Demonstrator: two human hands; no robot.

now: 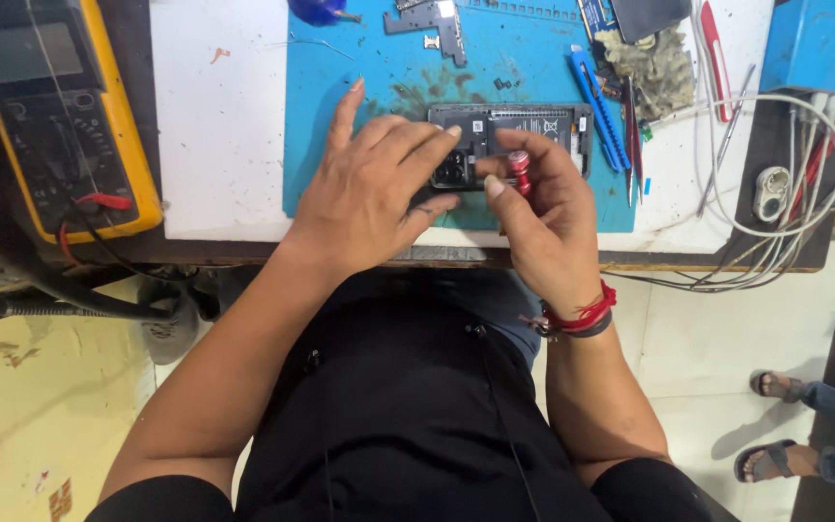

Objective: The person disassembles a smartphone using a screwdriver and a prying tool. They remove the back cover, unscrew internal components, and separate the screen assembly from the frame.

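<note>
Opened phone [524,130] is lying on the blue mat [359,87]; left hand [374,188] is pressing it with spread fingers, right hand [538,208] is pinching a red screwdriver [519,171].

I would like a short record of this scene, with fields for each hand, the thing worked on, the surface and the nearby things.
Left hand: rests on the opened phone, steadying it
Right hand: holds a red-handled screwdriver upright at the phone's camera end
Surface: blue work mat on a white table
Nearby: yellow multimeter far left, blue tool, white cables right
</note>
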